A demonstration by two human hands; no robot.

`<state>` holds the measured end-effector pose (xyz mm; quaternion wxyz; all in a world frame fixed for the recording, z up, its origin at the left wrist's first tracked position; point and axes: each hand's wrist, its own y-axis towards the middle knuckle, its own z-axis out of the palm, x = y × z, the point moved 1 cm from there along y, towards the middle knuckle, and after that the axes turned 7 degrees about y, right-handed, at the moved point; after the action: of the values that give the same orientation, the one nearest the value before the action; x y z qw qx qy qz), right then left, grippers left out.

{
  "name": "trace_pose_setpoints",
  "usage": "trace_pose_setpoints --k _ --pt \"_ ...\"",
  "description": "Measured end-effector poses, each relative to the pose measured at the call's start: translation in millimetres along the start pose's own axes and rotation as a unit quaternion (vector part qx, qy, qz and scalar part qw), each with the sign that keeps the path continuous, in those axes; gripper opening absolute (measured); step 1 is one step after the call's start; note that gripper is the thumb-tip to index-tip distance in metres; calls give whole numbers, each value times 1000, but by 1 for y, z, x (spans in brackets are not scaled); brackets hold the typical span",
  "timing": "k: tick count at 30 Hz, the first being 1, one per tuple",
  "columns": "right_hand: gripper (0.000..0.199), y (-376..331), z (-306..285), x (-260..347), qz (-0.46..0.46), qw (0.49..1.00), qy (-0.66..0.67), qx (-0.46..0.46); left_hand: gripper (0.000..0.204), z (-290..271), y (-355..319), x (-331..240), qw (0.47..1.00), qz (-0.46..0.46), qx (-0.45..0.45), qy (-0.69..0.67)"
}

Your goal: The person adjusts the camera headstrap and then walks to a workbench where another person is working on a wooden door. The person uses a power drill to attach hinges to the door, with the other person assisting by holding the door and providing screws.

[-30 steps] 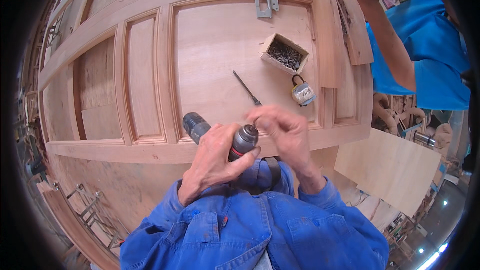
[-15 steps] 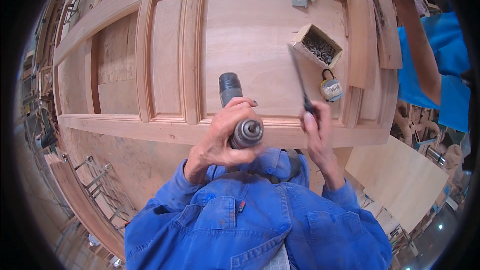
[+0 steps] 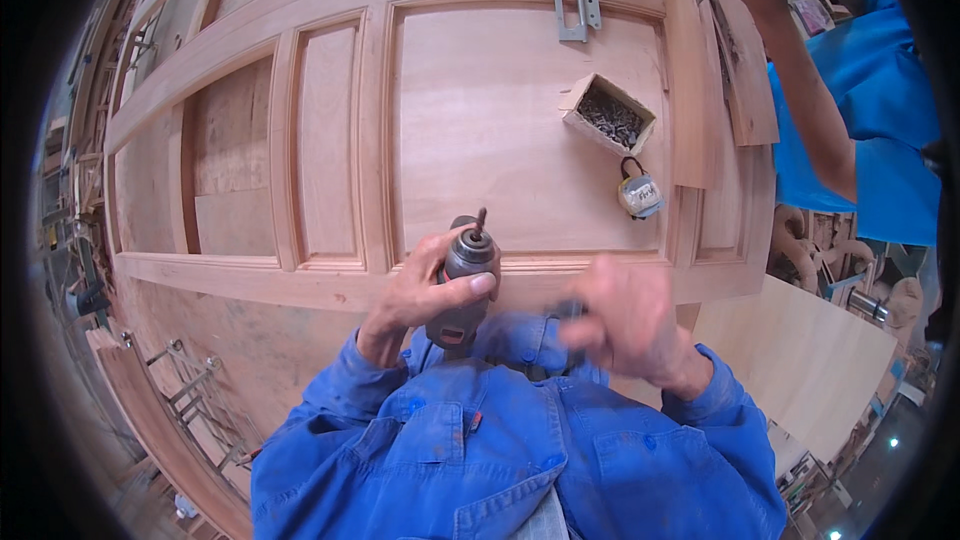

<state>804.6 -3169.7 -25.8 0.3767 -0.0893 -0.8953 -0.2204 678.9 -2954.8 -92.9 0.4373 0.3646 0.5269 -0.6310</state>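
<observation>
My left hand (image 3: 415, 295) is wrapped round a dark cordless drill (image 3: 468, 258) just off the near edge of a panelled wooden door (image 3: 350, 275). The drill's chuck faces up toward me, and a short bit (image 3: 481, 221) sticks out of it. To the right, my right hand (image 3: 635, 325) is curled in front of my waist but smeared by motion. A small dark thing (image 3: 566, 309) shows by its fingers, too blurred to name. The long thin blade-like tool is not visible now.
On the door lie a metal hinge (image 3: 572, 10), an open cardboard box of screws (image 3: 612, 118) and a tape measure (image 3: 640, 194). At the right, another person's arm (image 3: 805, 105) holds a tool beside wooden boards (image 3: 690, 80). A pale plywood sheet (image 3: 800, 360) lies at the near right.
My left hand has turned the drill, so its bit now shows pointing up and away. My right hand has dropped toward my waist, and the long thin tool it held has gone from sight.
</observation>
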Motion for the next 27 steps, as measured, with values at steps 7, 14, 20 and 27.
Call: trace_pose_setpoints --k 7,14,20,27 --pt "37 -19 12 -52 226 968 -101 -46 31 -4 -2 0 996 50 33 61" --pt "31 -8 25 -60 249 965 75 -36 31 2 -1 -9 999 -2 26 20" --pt "24 -9 11 -52 387 910 150 -6 32 1 1 -12 998 35 6 52" --pt "25 -23 15 -57 304 947 92 -35 31 0 7 -15 991 42 12 123"
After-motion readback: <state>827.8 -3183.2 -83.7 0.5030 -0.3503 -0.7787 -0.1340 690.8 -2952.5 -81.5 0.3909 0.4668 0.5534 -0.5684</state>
